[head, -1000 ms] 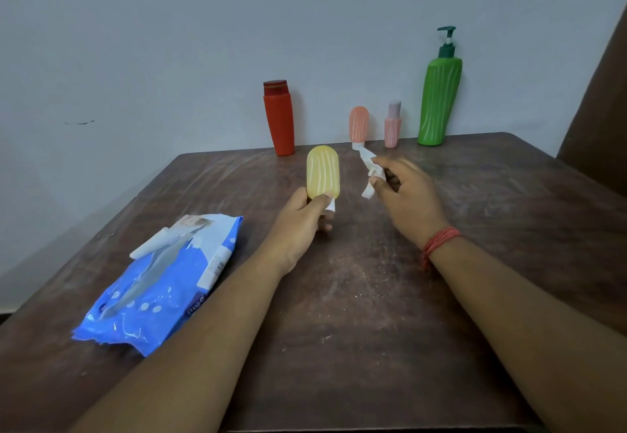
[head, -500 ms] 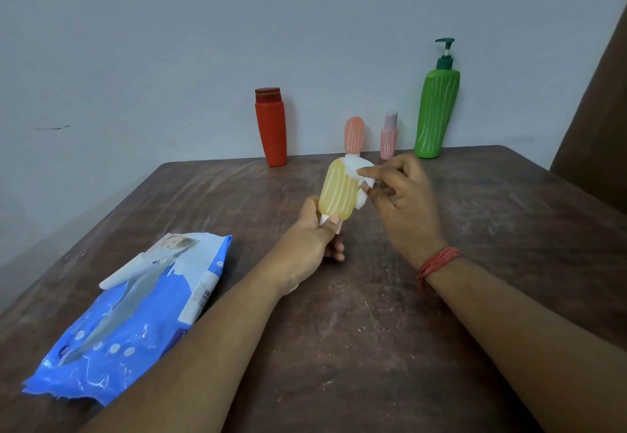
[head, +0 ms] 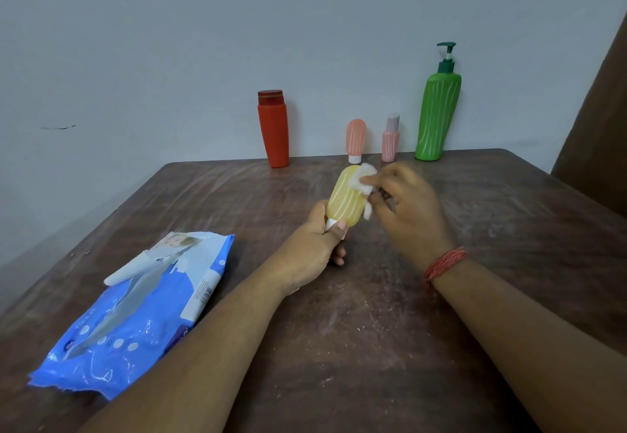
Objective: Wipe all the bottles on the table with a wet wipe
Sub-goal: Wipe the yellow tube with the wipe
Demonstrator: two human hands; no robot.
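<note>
The left hand [head: 312, 249] has its grip closed round the lower end of a small yellow bottle [head: 346, 196], thumb and fingers curled about the white cap at its bottom; the bottle is a smooth, rounded capsule shape of translucent plastic with pale raised stripes down its length, held off the table [head: 373, 331] and tilted so its domed top leans away and to the right of that grip. The right hand [head: 407, 208] pinches a crumpled white wet wipe [head: 364, 178] between thumb and fingertips, its grip closed on the soft wad, which is pressed against the upper right side of the yellow bottle just above the left grip; a loose end of the wipe hangs down beside the bottle; a red thread band [head: 444, 263] circles the right wrist.

Beyond both grips, along the far edge by the wall, stand four bottles upright: a red bottle [head: 273, 134] with a flat dark-red cap, tapering downward; a small peach bottle [head: 355, 137] of the same capsule shape on a white cap; a small pink bottle [head: 390, 140] with a pale cap; a tall green pump bottle [head: 437, 117], striped, with a dark green pump head.

To the left of the left grip, nearer the person, lies a glossy blue wipes packet [head: 135, 314] of crinkled plastic film, its white flap lifted; the table is dark brown wood, scuffed and streaked with pale marks.
</note>
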